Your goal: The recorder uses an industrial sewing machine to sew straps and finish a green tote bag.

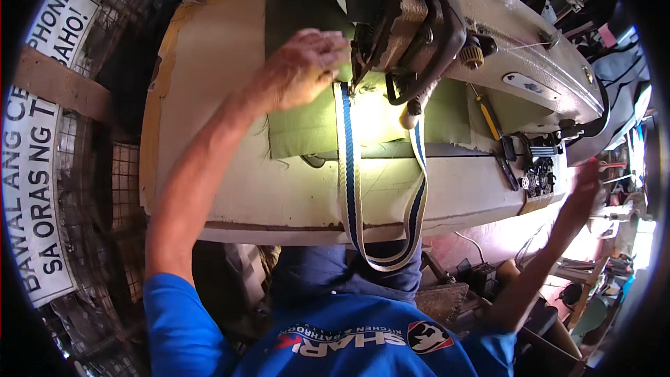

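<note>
Green fabric [300,136] lies on the bed of a sewing machine [488,21], under its lamp-lit needle area. A white webbing strap with a blue stripe [349,188] runs from beside the needle, loops down over the table's front edge and comes back up to the fabric. My left hand [307,66] is over the fabric just left of the needle, fingers bent together; what they grip, if anything, is hidden. Off to the right, my right hand [588,178] is blurred below the machine's right end, its fingers unclear.
Right of the fabric, a yellow-and-black handled tool [490,119] lies beside several metal bobbin parts [539,180]. The pale table [279,202] ends in front of my lap. Wire mesh and a lettered sign [35,188] stand at left; clutter [586,300] fills the lower right.
</note>
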Available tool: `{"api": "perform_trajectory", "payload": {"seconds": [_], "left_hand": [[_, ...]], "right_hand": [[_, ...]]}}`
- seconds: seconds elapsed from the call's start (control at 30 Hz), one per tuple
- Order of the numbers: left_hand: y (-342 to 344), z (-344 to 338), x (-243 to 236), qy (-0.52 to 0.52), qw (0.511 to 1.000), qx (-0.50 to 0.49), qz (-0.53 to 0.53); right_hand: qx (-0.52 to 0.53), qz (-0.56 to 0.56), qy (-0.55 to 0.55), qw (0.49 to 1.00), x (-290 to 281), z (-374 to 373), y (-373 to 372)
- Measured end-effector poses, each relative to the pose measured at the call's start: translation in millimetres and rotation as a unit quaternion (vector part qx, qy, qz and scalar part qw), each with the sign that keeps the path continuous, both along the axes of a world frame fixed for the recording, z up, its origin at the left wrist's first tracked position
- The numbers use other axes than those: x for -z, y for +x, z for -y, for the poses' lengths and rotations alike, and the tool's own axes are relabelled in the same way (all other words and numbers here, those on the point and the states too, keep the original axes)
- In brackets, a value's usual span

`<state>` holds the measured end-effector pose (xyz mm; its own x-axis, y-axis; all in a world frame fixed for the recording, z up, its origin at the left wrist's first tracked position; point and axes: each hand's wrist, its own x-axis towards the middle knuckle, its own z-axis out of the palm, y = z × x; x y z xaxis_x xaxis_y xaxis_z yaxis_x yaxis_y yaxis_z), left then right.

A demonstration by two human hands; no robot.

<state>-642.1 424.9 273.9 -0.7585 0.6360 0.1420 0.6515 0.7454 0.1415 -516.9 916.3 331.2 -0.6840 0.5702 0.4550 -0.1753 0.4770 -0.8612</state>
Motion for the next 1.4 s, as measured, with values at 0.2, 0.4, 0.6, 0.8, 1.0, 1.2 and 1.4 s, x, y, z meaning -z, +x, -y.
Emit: {"api": "perform_trajectory", "payload": {"seconds": [0.2, 0.4, 0.6, 0.8, 1.0, 1.2, 1.4], "left_hand": [[-20, 17, 19, 0.065, 0.998, 0.013, 0.023], [110, 9, 7, -0.038, 0.973, -0.21, -0.082], [159, -16, -15, -0.09, 0.964, -0.246, -0.052], [100, -33, -9, 0.04, 0.992, -0.019, -0.116], [93, -25, 2, 0.094, 0.993, 0.001, -0.07], [91, -23, 0, 0.102, 0.993, 0.014, -0.053], [85, -23, 0, 0.116, 0.993, 0.026, -0.015]], "right_hand": [[-0.27, 0.226, 0.358, 0.865, 78, 171, 89], [-0.202, 0.111, 0.526, 0.818, -2, 185, -31], [-0.266, -0.074, 0.621, 0.734, 45, 214, -56], [-0.492, -0.007, 0.46, 0.739, 72, 236, -60], [-0.476, -0.027, 0.437, 0.763, 78, 234, -58], [-0.478, -0.006, 0.406, 0.779, 78, 231, -58], [-0.497, 0.001, 0.42, 0.759, 74, 230, -61]]}}
